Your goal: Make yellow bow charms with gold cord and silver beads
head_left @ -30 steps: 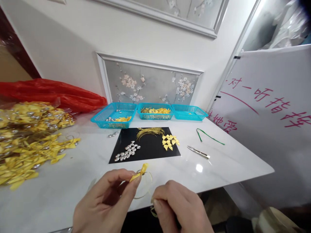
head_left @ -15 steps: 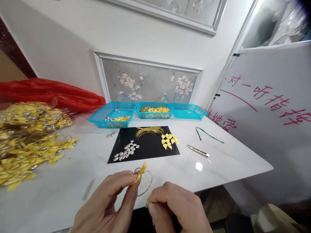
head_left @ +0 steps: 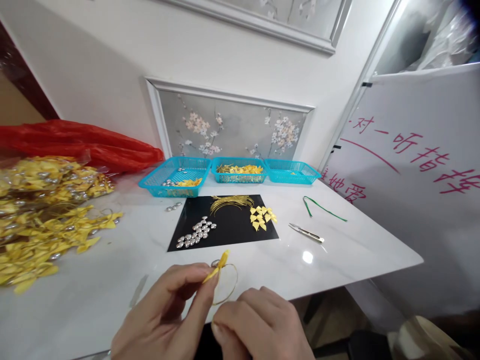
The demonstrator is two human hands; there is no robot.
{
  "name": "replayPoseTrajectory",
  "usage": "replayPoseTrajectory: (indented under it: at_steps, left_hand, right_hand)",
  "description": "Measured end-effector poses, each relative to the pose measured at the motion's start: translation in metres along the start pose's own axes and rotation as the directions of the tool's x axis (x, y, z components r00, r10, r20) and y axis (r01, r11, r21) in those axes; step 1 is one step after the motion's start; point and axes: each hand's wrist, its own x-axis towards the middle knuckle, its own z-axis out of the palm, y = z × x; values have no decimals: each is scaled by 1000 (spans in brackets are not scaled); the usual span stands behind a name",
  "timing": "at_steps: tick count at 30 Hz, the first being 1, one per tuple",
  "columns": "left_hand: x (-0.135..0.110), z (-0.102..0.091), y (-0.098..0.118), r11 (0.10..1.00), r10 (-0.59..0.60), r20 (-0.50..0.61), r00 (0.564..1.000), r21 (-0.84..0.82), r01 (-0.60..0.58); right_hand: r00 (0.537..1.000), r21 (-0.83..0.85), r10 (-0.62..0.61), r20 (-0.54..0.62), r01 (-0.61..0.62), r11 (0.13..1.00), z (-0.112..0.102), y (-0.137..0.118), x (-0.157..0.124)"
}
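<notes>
Yellow ribbon (head_left: pixel 224 259) on the near side looks soft and light, best held mid-way, where the left hand (head_left: pixel 165 312) pinches; whether the right hand (head_left: pixel 262 320) grips anything, I can't tell.

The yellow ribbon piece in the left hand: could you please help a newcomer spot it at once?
On the white table, find the black mat; nearer the viewer is the left hand. It pinches the yellow ribbon piece. Unlike the small yellow pieces lying on the mat, it is held up, beside a silver bead and a thin golden loop.
</notes>
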Motion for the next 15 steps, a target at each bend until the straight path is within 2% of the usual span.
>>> replayPoseTrajectory:
  at_steps: [3, 7, 10, 12, 15]
  left_hand:
    - [5, 0, 0, 991, -130, 10, 991, -38, 131]
    - [12, 1, 4, 976, -176, 99, 979, -111, 187]
    - [15, 3, 10, 966, -207, 143, 968, -125, 226]
    - [15, 4, 14, 963, -219, 141, 965, -130, 238]
    - [16, 4, 22, 944, -240, 146, 960, -194, 266]
  right_hand:
    - [999, -87, -32, 41, 36, 996, -2, 9, -1]
    - [991, -44, -74, 113, 80, 996, -24, 16, 8]
    - [995, -24, -78, 61, 79, 997, -36, 13, 20]
    - [993, -36, -112, 32, 113, 993, -36, 12, 28]
    - [971, -37, -206, 119, 211, 977, -30, 14, 35]
